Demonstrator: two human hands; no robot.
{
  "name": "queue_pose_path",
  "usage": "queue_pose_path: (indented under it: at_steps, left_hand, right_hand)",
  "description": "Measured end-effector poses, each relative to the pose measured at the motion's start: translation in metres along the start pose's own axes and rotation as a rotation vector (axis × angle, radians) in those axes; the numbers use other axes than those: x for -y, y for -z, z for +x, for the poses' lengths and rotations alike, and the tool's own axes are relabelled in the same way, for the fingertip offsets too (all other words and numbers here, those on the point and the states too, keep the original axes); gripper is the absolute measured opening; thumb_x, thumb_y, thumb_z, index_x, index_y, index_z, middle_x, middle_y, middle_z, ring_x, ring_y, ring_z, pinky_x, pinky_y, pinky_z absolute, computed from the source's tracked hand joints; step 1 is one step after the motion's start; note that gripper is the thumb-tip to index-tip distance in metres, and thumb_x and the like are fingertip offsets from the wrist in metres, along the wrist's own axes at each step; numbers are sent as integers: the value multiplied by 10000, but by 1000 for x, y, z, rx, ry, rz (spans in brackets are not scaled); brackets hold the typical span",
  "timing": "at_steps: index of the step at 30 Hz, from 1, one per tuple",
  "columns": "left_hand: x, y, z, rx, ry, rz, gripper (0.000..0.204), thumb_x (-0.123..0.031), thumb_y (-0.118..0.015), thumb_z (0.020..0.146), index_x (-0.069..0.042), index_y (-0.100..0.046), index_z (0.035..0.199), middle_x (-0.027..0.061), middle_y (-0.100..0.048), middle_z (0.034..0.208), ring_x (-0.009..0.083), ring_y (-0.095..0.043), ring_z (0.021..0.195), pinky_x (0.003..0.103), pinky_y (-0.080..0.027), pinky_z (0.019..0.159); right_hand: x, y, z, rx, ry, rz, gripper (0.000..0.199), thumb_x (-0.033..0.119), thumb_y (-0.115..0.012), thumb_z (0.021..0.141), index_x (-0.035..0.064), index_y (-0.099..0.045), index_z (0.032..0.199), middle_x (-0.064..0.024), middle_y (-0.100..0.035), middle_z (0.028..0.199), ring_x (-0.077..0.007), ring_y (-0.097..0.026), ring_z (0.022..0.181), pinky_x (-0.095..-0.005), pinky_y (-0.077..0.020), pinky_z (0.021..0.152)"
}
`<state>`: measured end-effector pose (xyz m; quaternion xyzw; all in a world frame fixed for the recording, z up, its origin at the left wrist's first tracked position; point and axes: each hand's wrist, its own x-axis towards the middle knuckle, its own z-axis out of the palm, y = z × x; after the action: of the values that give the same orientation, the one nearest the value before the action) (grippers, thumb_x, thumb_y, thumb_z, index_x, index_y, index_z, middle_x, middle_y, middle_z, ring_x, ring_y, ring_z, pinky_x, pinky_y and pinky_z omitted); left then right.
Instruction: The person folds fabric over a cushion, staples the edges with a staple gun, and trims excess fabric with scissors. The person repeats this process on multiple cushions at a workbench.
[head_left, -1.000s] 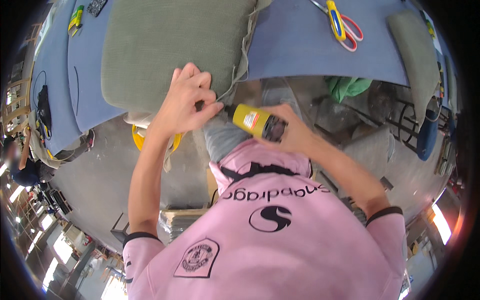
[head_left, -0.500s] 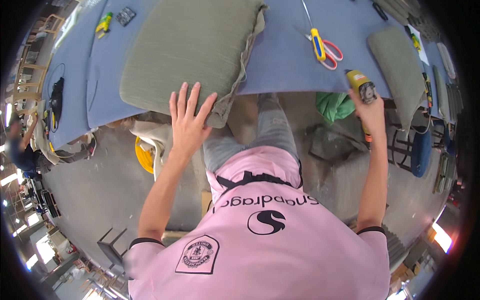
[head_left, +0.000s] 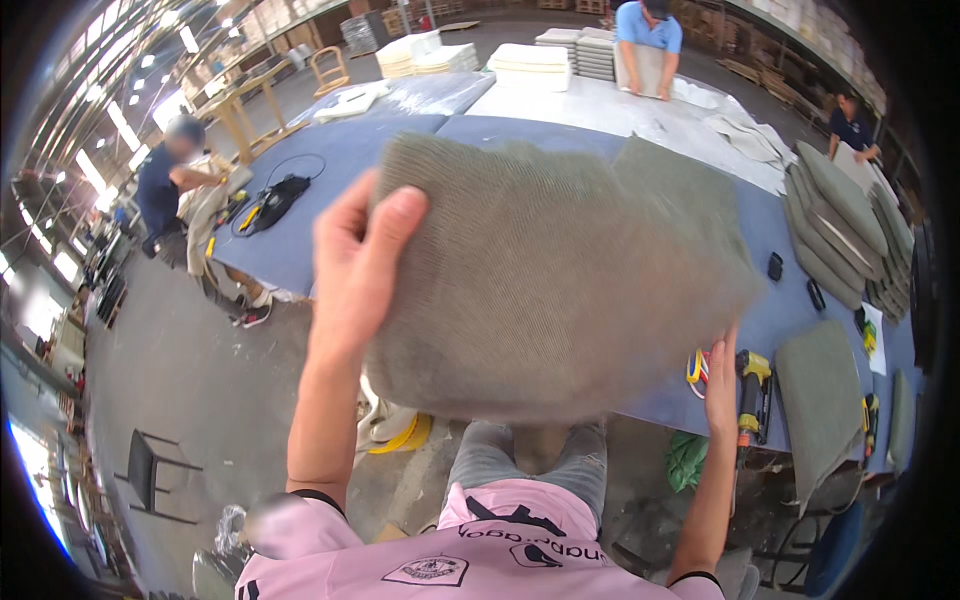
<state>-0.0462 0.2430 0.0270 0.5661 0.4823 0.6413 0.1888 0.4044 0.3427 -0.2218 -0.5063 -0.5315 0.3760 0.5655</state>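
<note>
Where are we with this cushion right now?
Done: the yellow power tool lies set down on the blue table, untouched. In hand: the grey-green cushion is lifted off the table, left hand gripping its left edge, right hand at its lower right corner. Left: it is not yet stacked with the finished cushions at the right.

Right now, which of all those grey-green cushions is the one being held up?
The big ribbed cushion in the middle, gripped by the left hand and right hand. The others lie flat or stacked on the blue table.
</note>
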Motion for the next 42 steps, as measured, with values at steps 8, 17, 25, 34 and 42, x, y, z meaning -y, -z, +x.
queue_pose_path:
  at_steps: [8, 17, 25, 34, 42]
  left_hand:
    - [229, -11, -94, -121, 718, -129, 599, -493, -618, 1106, 37, -657, 1383, 101, -733, 1216, 169, -649, 1108, 327, -492, 1003]
    - [329, -3, -100, 128, 310, 338, 501, -340, -640, 1085, -127, -555, 1530, 142, -653, 1403, 310, -541, 1353, 432, -394, 1177]
    - [360, -14, -109, -36, 412, 28, 259, -274, -626, 1108, -79, -642, 1278, 24, -634, 1166, 145, -548, 1110, 313, -449, 1024]
    - [352, -16, -117, -97, 222, 142, 439, -247, -641, 1088, -79, -535, 1479, 72, -584, 1389, 195, -510, 1296, 337, -385, 1151]
    - [358, -7, -120, -40, 270, 25, 365, -307, -651, 1085, -88, -588, 1370, 98, -641, 1275, 203, -580, 1210, 361, -450, 1087]
  right_hand:
    - [5, -44, -15, 115, -136, -599, 863, 572, -492, 1122, -87, -319, 1651, -324, -428, 1659, -405, -434, 1550, -421, -331, 1262]
    - [-67, -84, -45, -177, 89, -990, 730, 524, -518, 1112, -12, -426, 1597, -261, -521, 1546, -430, -499, 1407, -611, -331, 1136]
    - [-72, -70, -34, -73, 28, -832, 710, 456, -553, 1111, -20, -397, 1614, -278, -510, 1555, -432, -482, 1442, -572, -339, 1174]
    - [-23, -77, 54, 209, 300, -542, 337, 243, -673, 1069, 40, -689, 1338, -112, -704, 1272, -248, -638, 1182, -349, -486, 1038]
    - [-66, -63, 57, 266, -319, -59, 610, 567, -617, 1087, 74, -607, 1446, -77, -661, 1361, -203, -607, 1236, -357, -463, 1096]
